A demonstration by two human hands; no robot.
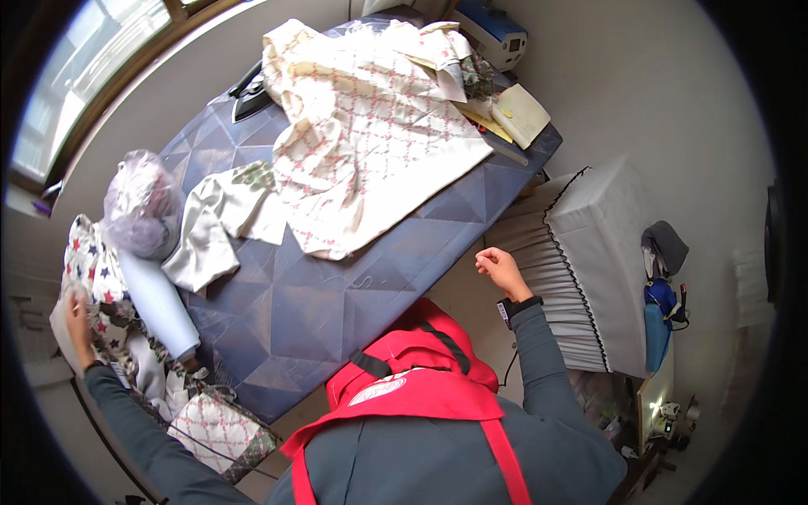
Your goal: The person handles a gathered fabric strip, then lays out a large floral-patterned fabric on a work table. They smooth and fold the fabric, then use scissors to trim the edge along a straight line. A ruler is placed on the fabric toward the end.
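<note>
At the far left, my left hand reaches to a pile of patterned cloth, beside a star-print cloth and against pale fabric. Its fingers are blurred, so a grip cannot be made out. My right hand is held in the air off the table's near right edge, fingers curled in with nothing visible in them. A large white cloth with a pink lattice print lies spread and creased over the far part of the blue table. Left of it is a crumpled white-grey cloth.
An iron rests at the table's far left edge. A plastic-wrapped bundle and a pale blue roll lie at the left. A folded lattice-print cloth sits near left. A notepad lies far right; a covered grey-white unit stands at the right.
</note>
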